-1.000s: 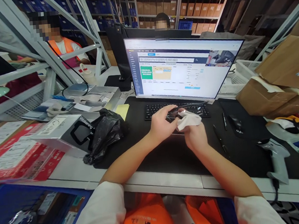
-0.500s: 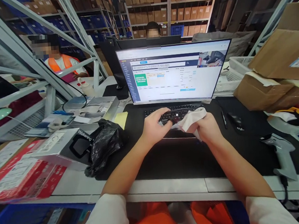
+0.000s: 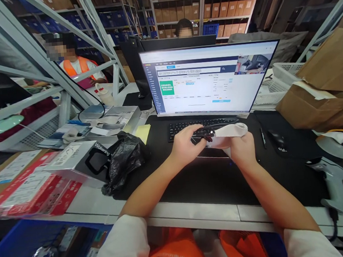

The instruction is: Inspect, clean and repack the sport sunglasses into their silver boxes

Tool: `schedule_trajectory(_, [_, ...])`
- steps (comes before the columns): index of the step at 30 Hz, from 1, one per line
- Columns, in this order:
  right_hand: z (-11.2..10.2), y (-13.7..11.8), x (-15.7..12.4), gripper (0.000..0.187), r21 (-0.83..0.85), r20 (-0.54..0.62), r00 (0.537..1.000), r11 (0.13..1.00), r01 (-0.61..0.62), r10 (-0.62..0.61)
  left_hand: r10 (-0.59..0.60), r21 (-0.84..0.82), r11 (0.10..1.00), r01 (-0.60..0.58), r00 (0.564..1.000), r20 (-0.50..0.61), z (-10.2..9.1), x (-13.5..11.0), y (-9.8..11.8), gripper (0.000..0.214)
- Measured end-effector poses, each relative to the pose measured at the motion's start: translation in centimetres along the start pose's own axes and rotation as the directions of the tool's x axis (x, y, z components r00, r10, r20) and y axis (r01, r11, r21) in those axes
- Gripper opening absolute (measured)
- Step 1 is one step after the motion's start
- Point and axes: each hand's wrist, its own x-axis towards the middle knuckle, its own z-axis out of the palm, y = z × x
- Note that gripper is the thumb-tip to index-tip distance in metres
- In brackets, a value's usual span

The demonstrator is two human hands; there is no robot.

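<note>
My left hand (image 3: 186, 145) pinches one end of a dark pair of glasses (image 3: 203, 133) between thumb and fingers, above the desk mat. A white cloth (image 3: 229, 130) with a zigzag edge is gripped in my right hand (image 3: 243, 148). It lies against the other end of the glasses and hides part of them. Just behind them is a black keyboard (image 3: 172, 132), partly covered by my hands. Left of my forearm, a crumpled black plastic bag (image 3: 126, 159) leans against a silver box (image 3: 79, 163) with glasses pictured on its side.
A lit monitor (image 3: 192, 93) stands behind the keyboard. On the right are a mouse (image 3: 277, 140), a pen (image 3: 263, 138), a barcode scanner (image 3: 333, 187) and cardboard boxes (image 3: 309, 104). A red-and-white parcel (image 3: 42, 190) lies left. A co-worker in an orange vest (image 3: 83, 66) sits beyond the frame.
The cloth has turned and now stretches flatter along the glasses, with my right fist more upright beneath it. The whole view has shifted slightly, so the desk appears further right.
</note>
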Motion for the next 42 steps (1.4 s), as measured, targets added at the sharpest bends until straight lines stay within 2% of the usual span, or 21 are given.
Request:
schedule_trajectory(2, [0.2, 0.4, -0.2, 0.005, 0.033, -0.032, 0.999, 0.999, -0.008, 0.009, -0.022, -0.009, 1.000, 0.022, 1.000, 0.005, 0.1, -0.1, 0.2, 0.031])
schedule_trajectory(6, [0.6, 1.5, -0.6, 0.012, 0.263, 0.042, 0.997, 0.962, -0.068, 0.059, -0.030, 0.010, 0.999, 0.030, 0.999, -0.024, 0.0, 0.0, 0.1, 0.032])
schedule_trajectory(9, [0.6, 2.1, -0.7, 0.008, 0.227, 0.046, 0.999, 0.973, -0.040, 0.030, -0.024, 0.018, 1.000, 0.025, 0.999, -0.027, -0.3, 0.1, 0.0, 0.033])
schedule_trajectory(13, [0.4, 1.7, -0.8, 0.019, 0.088, 0.024, 1.000, 0.996, -0.018, 0.016, -0.051, -0.008, 0.999, 0.051, 0.999, -0.004, -0.6, 0.3, 0.3, 0.032])
schedule_trajectory(15, [0.5, 1.4, -1.0, 0.015, 0.136, 0.028, 1.000, 0.991, -0.009, 0.006, -0.058, -0.009, 0.998, 0.058, 0.998, 0.000, -0.5, 0.3, 0.4, 0.031])
schedule_trajectory(19, [1.1, 1.1, -1.0, 0.013, 0.334, 0.074, 0.997, 0.942, -0.047, 0.024, -0.023, 0.007, 1.000, 0.023, 0.999, -0.027, -0.3, 0.2, 0.5, 0.030])
schedule_trajectory(24, [1.1, 1.2, -1.0, 0.013, 0.172, -0.072, 0.997, 0.985, 0.017, -0.004, -0.006, -0.002, 1.000, 0.006, 1.000, -0.027, -0.1, -0.1, 0.5, 0.033])
schedule_trajectory(28, [0.9, 1.3, -1.0, 0.015, 0.217, 0.063, 0.998, 0.975, -0.038, 0.025, -0.020, 0.021, 1.000, 0.021, 0.999, -0.029, -0.4, 0.2, 0.3, 0.031])
schedule_trajectory(30, [0.8, 1.1, -1.0, 0.014, 0.195, 0.094, 0.996, 0.980, -0.022, 0.003, -0.015, 0.024, 1.000, 0.016, 0.999, -0.033, -0.7, 0.4, 0.3, 0.030])
schedule_trajectory(35, [0.0, -0.1, -0.3, 0.012, -0.039, 0.048, 0.993, 0.993, 0.114, -0.112, -0.004, 0.029, 1.000, 0.005, 1.000, -0.013, -1.5, 0.9, 0.7, 0.030])
schedule_trajectory(39, [-1.2, -0.4, 1.0, 0.013, -0.038, -0.099, 0.971, 0.976, 0.215, -0.218, -0.056, 0.051, 0.997, 0.059, 0.996, -0.065, -1.9, 1.3, 0.7, 0.029])
schedule_trajectory(42, [-2.2, -0.3, 2.0, 0.013, -0.020, 0.007, 0.964, 0.964, 0.265, -0.265, -0.083, 0.056, 0.995, 0.088, 0.992, -0.096, -2.1, 1.5, 0.3, 0.030])
